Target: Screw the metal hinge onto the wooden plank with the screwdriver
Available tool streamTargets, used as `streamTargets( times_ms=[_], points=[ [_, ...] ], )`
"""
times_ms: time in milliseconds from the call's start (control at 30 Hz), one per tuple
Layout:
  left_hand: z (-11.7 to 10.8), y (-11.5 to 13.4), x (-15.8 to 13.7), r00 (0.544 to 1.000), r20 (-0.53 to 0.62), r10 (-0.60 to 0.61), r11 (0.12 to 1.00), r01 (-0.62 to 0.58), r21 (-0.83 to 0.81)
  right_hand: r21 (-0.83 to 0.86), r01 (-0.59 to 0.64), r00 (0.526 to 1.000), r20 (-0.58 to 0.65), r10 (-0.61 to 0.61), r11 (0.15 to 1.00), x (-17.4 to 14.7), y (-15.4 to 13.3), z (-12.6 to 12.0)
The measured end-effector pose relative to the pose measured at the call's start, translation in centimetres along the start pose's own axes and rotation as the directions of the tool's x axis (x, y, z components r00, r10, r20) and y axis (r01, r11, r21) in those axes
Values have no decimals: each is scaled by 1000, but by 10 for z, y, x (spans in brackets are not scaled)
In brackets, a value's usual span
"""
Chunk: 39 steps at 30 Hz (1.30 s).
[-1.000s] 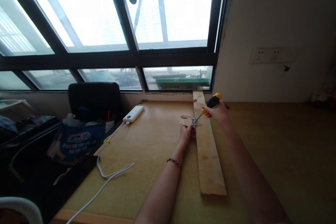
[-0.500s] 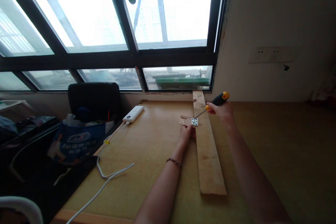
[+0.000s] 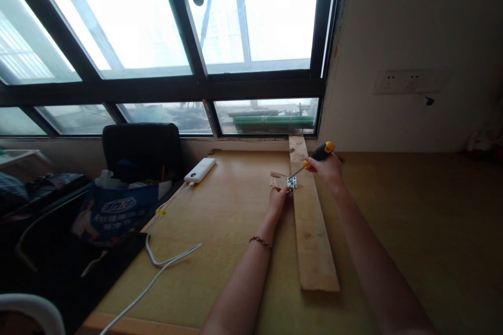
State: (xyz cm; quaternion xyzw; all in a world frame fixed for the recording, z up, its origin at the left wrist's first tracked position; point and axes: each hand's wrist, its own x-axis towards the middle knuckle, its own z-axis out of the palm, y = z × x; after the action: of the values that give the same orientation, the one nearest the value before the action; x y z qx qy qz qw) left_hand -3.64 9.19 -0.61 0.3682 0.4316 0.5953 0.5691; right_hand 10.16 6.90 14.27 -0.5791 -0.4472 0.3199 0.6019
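Note:
My right hand (image 3: 329,167) is closed round a screwdriver (image 3: 321,152) with a black and yellow handle. The screwdriver slants down to the left, its tip at the upper edge of a small metal hinge (image 3: 291,182). That hinge lies across the seam between a long wooden plank (image 3: 314,241) and a short wood piece (image 3: 278,180) on the plank's left. With its fingers closed on the short wood piece, my left hand (image 3: 278,199) sits just below the hinge; some of its fingertips are hidden. Individual screws are too small to make out.
On the table (image 3: 236,261) a white power bank (image 3: 199,170) lies at the left edge, trailing a white cable (image 3: 168,261). Beyond that edge stand a black chair (image 3: 141,149) and a blue bag (image 3: 113,214). The plank's far end reaches the window wall.
The screwdriver's handle and my right hand have shifted a little left and the handle slightly down, with the tip still at the hinge. My left hand stays in place.

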Motion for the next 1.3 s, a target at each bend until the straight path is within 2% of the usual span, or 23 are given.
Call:
streamTargets(
  times_ms=[300, 467, 533, 633, 700, 767, 867, 967, 1033, 1133, 1200, 1300],
  points=[
    [-2, -3, 1, 1000, -7, -5, 1000, 5, 21, -42, 24, 999, 44, -22, 999, 0, -1, -2],
    [-2, -2, 2, 1000, -26, -10, 999, 11, 51, 18, 48, 967, 251, -51, 999, -4, -4, -4],
    [-2, -2, 2, 999, -32, -9, 998, 11, 55, -20, 96, 957, 278, -87, 995, -6, -6, -5],
    [-2, -2, 1, 999, -33, -4, 998, 6, 63, -288, 224, 972, 136, -192, 931, -9, -10, -5],
    [-2, -1, 1, 999, -34, 5, 997, -3, 73, -424, 248, 965, 29, -261, 871, -11, -12, -4],
    [-3, 0, -1, 999, -33, 22, 995, -19, 101, -420, 231, 960, -46, -275, 878, -11, -12, -2],
    [-4, 2, -3, 998, -53, 43, 985, -34, 168, -295, 212, 962, -106, -252, 932, -9, -12, -4],
    [-3, 5, -4, 995, -82, 49, 982, -33, 188, -333, 258, 937, -142, -319, 907, -9, -10, -16],
    [-3, 7, -5, 996, -76, 51, 981, -36, 190, -438, 357, 899, -79, -431, 825, -12, -4, -29],
    [-2, 10, -7, 997, -64, 51, 981, -38, 192, -482, 573, 811, 220, -542, 663, -22, 20, -55],
    [-1, 12, -9, 997, -66, 49, 982, -35, 187, -470, 658, 753, 401, -522, 589, -29, 46, -75],
    [1, 14, -11, 995, -90, 45, 986, -30, 163, -495, 681, 730, 516, -448, 540, -39, 88, -104]
  ],
)
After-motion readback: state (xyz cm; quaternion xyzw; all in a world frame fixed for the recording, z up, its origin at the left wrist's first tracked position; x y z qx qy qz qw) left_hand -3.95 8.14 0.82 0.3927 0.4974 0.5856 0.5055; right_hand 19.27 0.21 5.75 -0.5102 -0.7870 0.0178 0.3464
